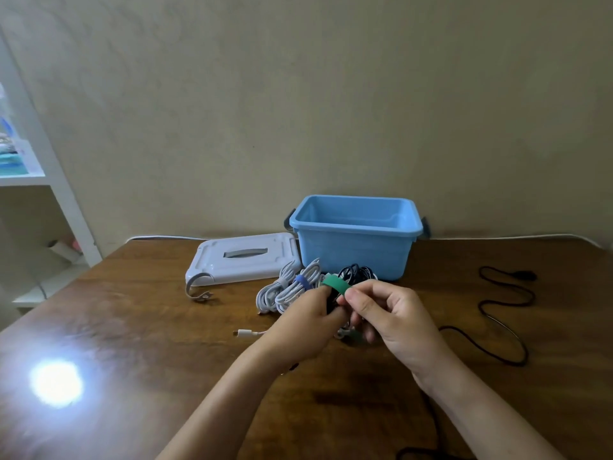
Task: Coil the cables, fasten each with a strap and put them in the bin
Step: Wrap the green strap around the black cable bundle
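Both hands meet low of centre over the wooden tabletop (132, 327): the left hand (298, 323) and right hand (394, 323) have fingers (356, 298) pinched on a green strap (336, 283) looped over a dark coil they mostly hide. White coiled cables (288, 288), one with a blue strap (300, 281), lie at 11 o'clock of the hands; the blue bin (355, 224) sits at 12, its floor unseen. A loose black cable (507, 313) trails at 3 o'clock, cut off below
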`<state>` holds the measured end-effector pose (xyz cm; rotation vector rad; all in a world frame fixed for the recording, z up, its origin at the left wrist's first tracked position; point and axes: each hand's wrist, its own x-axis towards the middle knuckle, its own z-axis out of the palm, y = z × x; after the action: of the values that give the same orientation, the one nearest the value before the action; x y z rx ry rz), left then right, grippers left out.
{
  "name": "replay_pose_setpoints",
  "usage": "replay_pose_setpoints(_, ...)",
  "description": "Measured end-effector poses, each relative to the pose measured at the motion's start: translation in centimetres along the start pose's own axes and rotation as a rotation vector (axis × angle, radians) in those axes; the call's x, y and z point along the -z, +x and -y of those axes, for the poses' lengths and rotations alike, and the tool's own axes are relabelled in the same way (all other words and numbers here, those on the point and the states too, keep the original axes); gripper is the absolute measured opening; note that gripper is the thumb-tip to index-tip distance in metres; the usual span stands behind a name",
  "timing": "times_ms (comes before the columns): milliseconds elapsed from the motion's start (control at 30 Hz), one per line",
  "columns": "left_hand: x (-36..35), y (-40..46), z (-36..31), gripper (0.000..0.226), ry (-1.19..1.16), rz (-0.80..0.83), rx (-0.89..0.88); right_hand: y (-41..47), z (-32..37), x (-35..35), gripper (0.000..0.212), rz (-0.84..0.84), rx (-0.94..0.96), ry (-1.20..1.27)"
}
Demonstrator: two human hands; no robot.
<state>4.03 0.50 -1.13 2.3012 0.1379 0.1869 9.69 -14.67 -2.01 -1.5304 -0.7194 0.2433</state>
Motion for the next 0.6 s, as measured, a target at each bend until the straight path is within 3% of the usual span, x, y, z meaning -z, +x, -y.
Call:
replay_pose_setpoints(133,1.0,-0.9,-0.3,0.014,-0.354,0.178,0.073,0.0,-0.2,0.5,0.018,0.0,-0.033,-0.01)
replay_pose_setpoints(200,1.0,-1.1,-0.4,0.014,-0.459,0.19,0.099,0.1,-0.2,0.6,0.017,0.001,-0.038,-0.024)
replay_pose_setpoints(300,0.3,-1.0,-0.9,0.038,-0.489,-0.006,0.127,0.2,-0.4,0.4,0.02,0.017,-0.002,-0.072)
replay_pose_setpoints(400,-0.2,-0.8,-1.0,0.046,-0.418,-0.182,0.025,0.1,-0.7,0.1,0.017,0.052,0.031,-0.099)
replay_pose_setpoints(600,-0.3,-0.8,-1.1,0.043,-0.426,-0.257,0.01,0.1,-1.2,0.0,0.024,0.126,0.007,-0.115)
